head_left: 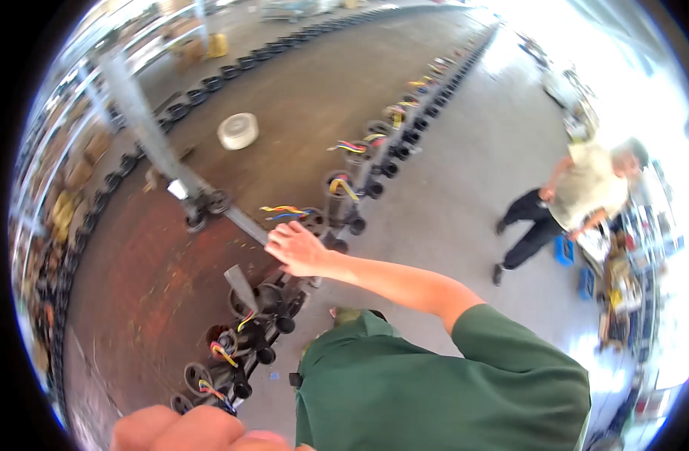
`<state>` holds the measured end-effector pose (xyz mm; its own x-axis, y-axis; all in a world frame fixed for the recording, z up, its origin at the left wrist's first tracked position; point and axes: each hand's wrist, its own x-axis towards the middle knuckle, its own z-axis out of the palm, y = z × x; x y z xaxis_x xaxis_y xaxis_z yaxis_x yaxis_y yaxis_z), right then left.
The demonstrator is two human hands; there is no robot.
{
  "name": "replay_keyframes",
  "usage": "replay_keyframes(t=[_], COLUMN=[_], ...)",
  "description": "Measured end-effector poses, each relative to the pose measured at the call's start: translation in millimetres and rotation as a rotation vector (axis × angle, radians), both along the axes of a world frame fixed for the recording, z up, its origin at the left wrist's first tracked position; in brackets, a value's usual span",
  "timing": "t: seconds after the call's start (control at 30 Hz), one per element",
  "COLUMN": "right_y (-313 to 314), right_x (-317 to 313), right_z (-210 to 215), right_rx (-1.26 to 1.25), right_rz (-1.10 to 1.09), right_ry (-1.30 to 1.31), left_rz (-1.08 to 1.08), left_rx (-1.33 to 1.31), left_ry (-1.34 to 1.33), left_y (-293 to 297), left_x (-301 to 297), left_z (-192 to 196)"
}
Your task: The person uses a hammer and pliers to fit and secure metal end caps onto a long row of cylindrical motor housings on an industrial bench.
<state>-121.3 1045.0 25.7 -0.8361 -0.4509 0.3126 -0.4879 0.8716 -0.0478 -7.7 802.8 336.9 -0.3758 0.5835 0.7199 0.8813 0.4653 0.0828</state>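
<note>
My right hand [299, 248] reaches forward from a green sleeve and lies over the lower end of a long grey metal bar [145, 124], fingers curled on it. The bar slants up to the left and passes through a black wheeled bracket [201, 204]. Right beside this hand runs a row of black round parts with coloured wires [344, 192]. My left hand [186, 432] is very close to the camera at the bottom edge, blurred, showing only knuckles; whether it holds anything is hidden.
The row of black parts [239, 353] runs from the bottom to the far top right along a brown, rusty surface [156, 278]. A white roll [237, 130] lies on that surface. A black chain line [96, 203] curves along the left. Another person [577, 195] stands at right beside cluttered shelves.
</note>
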Motion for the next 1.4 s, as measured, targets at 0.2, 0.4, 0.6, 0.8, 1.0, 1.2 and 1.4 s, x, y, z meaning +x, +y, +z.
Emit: replay_keyframes(t=[0.2, 0.4, 0.6, 0.8, 1.0, 1.2, 1.4], right_y=[30.8, 153.4, 251.8, 209.0, 156.6, 106.0, 48.7], right_x=[66.2, 212.2, 372.1, 389.0, 410.7, 436.8, 445.5], right_z=[43.0, -24.0, -20.5, 12.5, 12.7, -3.2, -25.5], right_rx=[-0.487, -1.121, -0.927, -0.81, -0.576, -0.389, -0.979], right_rz=[-0.208, -1.283, -1.976, -2.217, -2.206, -2.113, -1.913], right_ry=[0.083, 0.429, 0.92, 0.593, 0.314, -0.008, 0.199], left_rz=[-0.176, -0.262, -0.3, -0.38, -0.435, -0.532, -1.019], left_rx=[-0.017, -0.043, -0.072, -0.072, -0.13, -0.21, -0.155], left_ry=[-0.005, -0.024, -0.013, 0.006, 0.063, 0.141, 0.459], left_y=[30.8, 38.0, 35.4, 41.5, 43.1, 46.6, 81.1], left_x=[-16.9, -21.8, -29.0, -33.4, -32.3, -23.4, -42.3], left_z=[2.7, 5.8, 9.6, 13.1, 26.8, 43.9, 49.4])
